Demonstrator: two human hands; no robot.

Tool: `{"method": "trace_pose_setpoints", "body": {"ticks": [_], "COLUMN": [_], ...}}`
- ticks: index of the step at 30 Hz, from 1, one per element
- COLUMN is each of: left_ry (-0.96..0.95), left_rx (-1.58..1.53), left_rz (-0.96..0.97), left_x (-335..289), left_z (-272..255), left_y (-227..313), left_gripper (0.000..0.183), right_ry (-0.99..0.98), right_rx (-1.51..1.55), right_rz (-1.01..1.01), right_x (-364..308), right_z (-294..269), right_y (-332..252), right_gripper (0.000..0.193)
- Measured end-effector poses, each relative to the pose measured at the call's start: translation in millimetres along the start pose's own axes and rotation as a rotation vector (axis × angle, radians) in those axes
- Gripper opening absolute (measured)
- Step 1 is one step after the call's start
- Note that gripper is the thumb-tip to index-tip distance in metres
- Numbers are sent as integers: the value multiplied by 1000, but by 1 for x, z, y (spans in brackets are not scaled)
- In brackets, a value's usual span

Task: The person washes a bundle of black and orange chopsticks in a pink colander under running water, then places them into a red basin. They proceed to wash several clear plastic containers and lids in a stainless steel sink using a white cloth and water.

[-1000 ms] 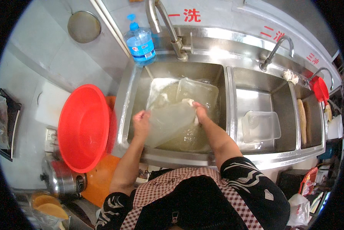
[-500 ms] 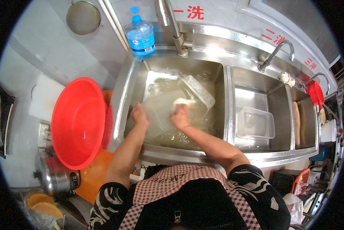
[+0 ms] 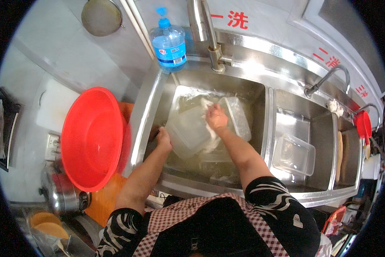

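Left rectangular steel basin [image 3: 259, 115]: before the person, at the row's left end
Middle rectangular steel basin [image 3: 323, 128]: between left basin and right rectangular steel basin [image 3: 351, 154]
Translucent rectangular plastic container [image 3: 188, 132]: in left basin, between the hands
Left hand [image 3: 163, 138]: at that container's left edge
Right hand [image 3: 217, 118]: at its right side, on white cloth [image 3: 207, 104]
Second translucent rectangular plastic container [image 3: 237, 115]: in left basin, right of right hand
Clear rectangular plastic box [image 3: 295, 154]: in middle basin, toward the front
Blue plastic pump bottle [image 3: 171, 47]: behind left basin's rear left corner
Curved steel tap [image 3: 216, 58]: behind left basin, right of bottle
Red round plastic tub [image 3: 91, 141]: left of left basin
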State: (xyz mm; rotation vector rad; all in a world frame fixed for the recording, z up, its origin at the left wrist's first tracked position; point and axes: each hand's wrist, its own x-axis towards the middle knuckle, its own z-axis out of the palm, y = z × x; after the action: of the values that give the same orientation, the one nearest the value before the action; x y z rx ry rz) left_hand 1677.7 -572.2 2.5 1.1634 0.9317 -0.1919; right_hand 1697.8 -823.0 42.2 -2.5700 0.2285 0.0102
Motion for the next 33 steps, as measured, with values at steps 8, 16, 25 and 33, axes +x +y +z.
{"method": "trace_pose_setpoints", "body": {"ticks": [8,16,25,33], "left_ry": [65,0,-109,-829], "left_rx": [168,78,651,1564], "left_rz": [111,163,923,1658], "left_x": [15,-10,-124,-185], "left_z": [5,21,96,109], "left_y": [-5,12,81,98], "left_gripper": [49,42,37,22], "right_ry": [145,244,221,-119], "right_rx": [28,298,338,-261], "right_rz": [82,-398,58,57], "right_x": [15,-82,-14,-47], "right_z": [49,-5,-56,-28], "right_y": [56,-98,11,80], "right_gripper": [32,30,28,35]}}
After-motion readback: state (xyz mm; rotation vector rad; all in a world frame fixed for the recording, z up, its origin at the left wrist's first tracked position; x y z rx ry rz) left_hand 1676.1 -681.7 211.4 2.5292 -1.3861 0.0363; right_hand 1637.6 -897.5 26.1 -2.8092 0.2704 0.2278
